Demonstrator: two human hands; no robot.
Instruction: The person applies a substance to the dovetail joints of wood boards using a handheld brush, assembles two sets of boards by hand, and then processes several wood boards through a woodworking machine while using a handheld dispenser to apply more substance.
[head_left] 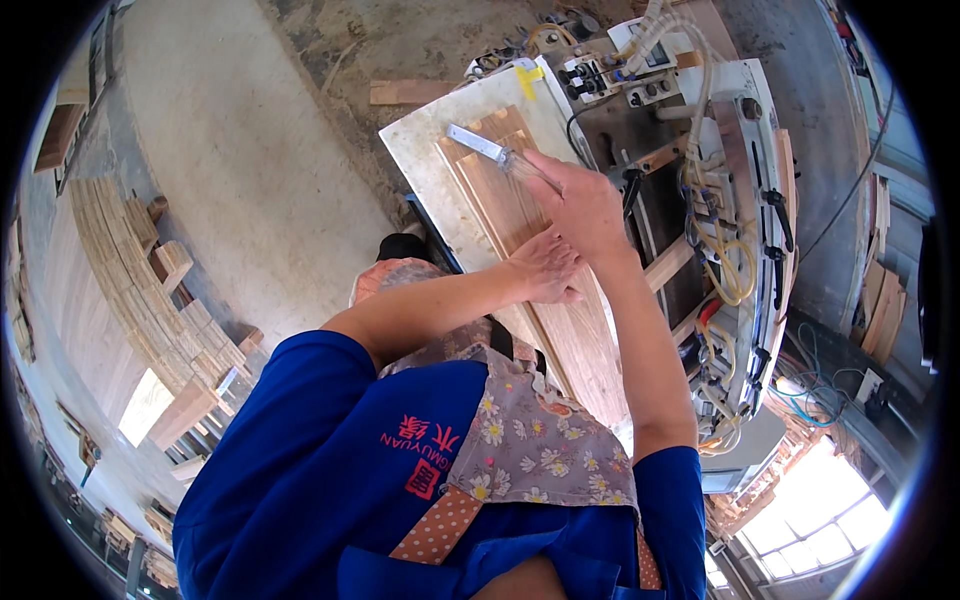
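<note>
My right hand (pixel 584 208) is wrapped round the clear handle of a chisel (pixel 476 143). The flat metal blade points to the far left, over the top end of a wooden board. My left hand (pixel 548 266) lies on the wooden board (pixel 580 348) just below my right wrist, fingers stretched out; some are partly hidden. This board is long, brown and grained, with pale spots at its far end, and seems to lie on another piece whose edge shows at its left. Beneath them is a white machine table (pixel 418 138) with yellow tape at its far corner.
To the right stands a machine (pixel 728 200) with hoses, black levers and a control box (pixel 645 45). Stacked planks (pixel 125 270) stand at the left. A loose wood strip (pixel 408 92) lies beyond the table. Cables (pixel 810 375) hang at the lower right.
</note>
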